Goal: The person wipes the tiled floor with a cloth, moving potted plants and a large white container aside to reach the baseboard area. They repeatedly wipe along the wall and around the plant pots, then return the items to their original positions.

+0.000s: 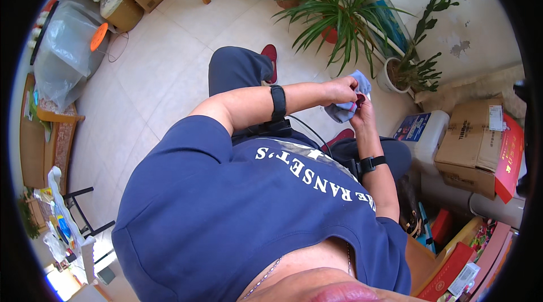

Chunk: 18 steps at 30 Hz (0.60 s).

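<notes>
A small blue-grey cloth item (340, 113) with a pink or dark red part is held out in front of my right knee. My left hand (342, 91) pinches its upper part with bent fingers. My right hand (364, 116) grips the dark red part from below and to the right. The two hands are close together, and the fabric bunches around their fingers. Whether it is a sock or another small garment, I cannot tell. A dark strap with a black device is on each forearm, and a thin black cable (306, 126) runs between them.
Beyond my hands stand a spider plant (339, 13) and a cactus in a white pot (386, 76). At right are a white plastic jug (428, 134), a cardboard box (466, 145) and a red box (511, 153). A plastic-covered object (63, 51) and a wooden chair (59, 132) stand at left.
</notes>
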Available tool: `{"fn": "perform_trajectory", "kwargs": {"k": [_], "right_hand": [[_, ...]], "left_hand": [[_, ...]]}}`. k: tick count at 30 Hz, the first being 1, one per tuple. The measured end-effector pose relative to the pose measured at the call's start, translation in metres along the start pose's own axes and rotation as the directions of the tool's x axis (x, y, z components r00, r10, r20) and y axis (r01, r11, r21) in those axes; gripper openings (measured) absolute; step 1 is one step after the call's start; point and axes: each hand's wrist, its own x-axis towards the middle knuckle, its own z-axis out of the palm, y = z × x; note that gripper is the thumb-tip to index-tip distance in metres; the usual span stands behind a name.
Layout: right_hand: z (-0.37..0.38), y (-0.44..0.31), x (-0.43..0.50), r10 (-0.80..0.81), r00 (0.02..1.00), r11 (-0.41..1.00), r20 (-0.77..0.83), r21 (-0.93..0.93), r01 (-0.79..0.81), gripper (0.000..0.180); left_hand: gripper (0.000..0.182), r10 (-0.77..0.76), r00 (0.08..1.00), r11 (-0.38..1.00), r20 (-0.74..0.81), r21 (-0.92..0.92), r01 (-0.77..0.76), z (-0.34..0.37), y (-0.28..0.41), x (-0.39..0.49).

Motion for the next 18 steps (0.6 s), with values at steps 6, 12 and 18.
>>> {"fn": "perform_trajectory", "kwargs": {"k": [6, 12, 18], "right_hand": [[0.001, -0.005, 0.026, 0.002, 1.000, 0.998, 0.003, 0.065, -0.002, 0.026], [0.002, 0.009, 0.043, -0.023, 0.999, 0.996, -0.038, -0.088, 0.020, 0.020], [-0.010, 0.027, 0.065, -0.012, 0.991, 0.971, -0.131, -0.239, -0.020, 0.024]], "left_hand": [[0.050, -0.007, 0.997, 0.996, -0.071, -0.090, 0.000, -0.019, 0.035, -0.034], [0.050, -0.082, 0.987, 0.991, -0.136, -0.119, 0.066, -0.050, 0.055, -0.055], [0.043, -0.078, 0.983, 0.974, -0.166, -0.224, 0.039, -0.081, 0.043, -0.067]]}}
